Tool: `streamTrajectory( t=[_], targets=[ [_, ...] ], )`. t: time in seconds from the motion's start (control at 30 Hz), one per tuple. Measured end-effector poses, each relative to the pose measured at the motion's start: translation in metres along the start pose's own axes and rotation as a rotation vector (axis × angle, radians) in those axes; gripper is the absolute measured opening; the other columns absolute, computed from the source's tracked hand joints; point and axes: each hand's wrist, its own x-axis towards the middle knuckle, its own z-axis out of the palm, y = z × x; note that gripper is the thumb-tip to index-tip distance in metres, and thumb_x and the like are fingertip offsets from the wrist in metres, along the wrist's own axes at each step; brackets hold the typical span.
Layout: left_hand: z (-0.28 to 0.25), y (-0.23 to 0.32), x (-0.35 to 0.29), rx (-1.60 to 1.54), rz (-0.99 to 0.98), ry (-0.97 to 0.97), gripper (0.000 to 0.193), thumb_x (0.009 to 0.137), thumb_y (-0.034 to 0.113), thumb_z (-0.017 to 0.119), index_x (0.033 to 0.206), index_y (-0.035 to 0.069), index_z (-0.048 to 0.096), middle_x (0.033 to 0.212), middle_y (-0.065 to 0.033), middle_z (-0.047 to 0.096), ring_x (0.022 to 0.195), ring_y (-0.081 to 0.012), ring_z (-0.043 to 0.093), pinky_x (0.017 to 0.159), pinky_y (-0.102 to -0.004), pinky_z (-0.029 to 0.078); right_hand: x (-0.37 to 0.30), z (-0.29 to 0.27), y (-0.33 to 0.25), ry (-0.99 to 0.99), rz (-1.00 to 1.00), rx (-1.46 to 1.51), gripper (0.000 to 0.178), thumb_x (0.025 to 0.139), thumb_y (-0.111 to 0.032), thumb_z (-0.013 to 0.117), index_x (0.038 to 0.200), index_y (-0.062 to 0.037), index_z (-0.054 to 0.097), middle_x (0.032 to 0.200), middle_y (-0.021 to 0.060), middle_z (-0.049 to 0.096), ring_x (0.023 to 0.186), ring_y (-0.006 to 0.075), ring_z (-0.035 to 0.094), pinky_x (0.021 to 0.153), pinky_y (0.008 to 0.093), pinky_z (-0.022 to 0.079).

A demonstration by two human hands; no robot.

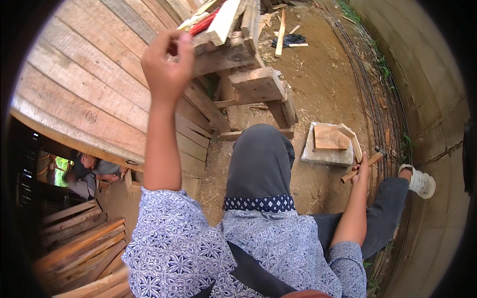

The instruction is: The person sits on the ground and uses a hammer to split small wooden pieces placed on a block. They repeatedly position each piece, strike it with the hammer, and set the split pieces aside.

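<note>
Left hand [166,62] raised (fingers pinched); right hand [361,171] lowered, grip closed.

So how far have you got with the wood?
Done: one small block lies on the stone slab. In hand: the right hand grips a hammer beside it; the left hand is raised, fingers pinched. Left: a pile of scrap wood beyond.

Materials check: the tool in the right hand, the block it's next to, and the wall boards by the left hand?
Hammer in the right hand: handle looks like bare, unvarnished wood; head looks like dark metal, but too small to be sure. Pale slab: probably concrete or stone, grey and rough-edged, with raw sawn wood offcuts on top. Wall boards near the raised left hand: weathered, unpainted planks with visible grain and knots.
</note>
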Motion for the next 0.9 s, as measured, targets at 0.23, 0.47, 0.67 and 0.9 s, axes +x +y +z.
streamTrajectory(
  t=[0.23, 0.47, 0.67, 0.9],
  targets=[
    [-0.035, -0.164, 0.033, 0.508, 0.038, -0.607, 0.039, 0.091, 0.016, 0.062, 0.128, 0.006, 0.062, 0.122, -0.0159, 0.068, 0.114, -0.0324, 0.064, 0.101, -0.0390, 0.049, 0.006, 0.001, 0.014, 0.016, 0.050, -0.031, 0.036, 0.085, -0.038, 0.081, 0.090, -0.0080, 0.061, 0.071, 0.0034, 0.062, 0.046, 0.0069, 0.043, 0.038, 0.0213, 0.038],
    [-0.016, -0.188, 0.025, 0.268, -0.213, -0.693, 0.039, 0.094, 0.010, 0.063, 0.132, 0.010, 0.061, 0.122, -0.0147, 0.068, 0.114, -0.0279, 0.064, 0.099, -0.0380, 0.050, 0.004, -0.005, 0.012, 0.006, 0.085, -0.002, 0.037, 0.086, -0.040, 0.080, 0.091, -0.0069, 0.064, 0.073, 0.0044, 0.063, 0.046, 0.0072, 0.042, 0.038, 0.0213, 0.037],
    [-0.037, -0.151, 0.036, 0.176, -0.339, -0.400, 0.035, 0.096, 0.027, 0.068, 0.126, 0.011, 0.067, 0.111, -0.0133, 0.070, 0.089, -0.0195, 0.069, 0.074, -0.0324, 0.056, 0.001, -0.003, 0.013, 0.014, 0.078, 0.016, 0.038, 0.086, -0.040, 0.080, 0.094, -0.0062, 0.065, 0.073, 0.0042, 0.063, 0.046, 0.0077, 0.041, 0.039, 0.0215, 0.039],
    [-0.045, -0.010, 0.011, -0.459, -0.350, -0.111, 0.038, 0.085, 0.013, 0.081, 0.117, 0.001, 0.064, 0.106, -0.0146, 0.071, 0.088, -0.0133, 0.068, 0.071, -0.0257, 0.057, 0.006, -0.003, 0.019, 0.005, 0.031, 0.019, 0.036, 0.085, -0.038, 0.080, 0.096, -0.0075, 0.066, 0.071, 0.0030, 0.060, 0.048, 0.0080, 0.044, 0.039, 0.0217, 0.038]
  ],
)
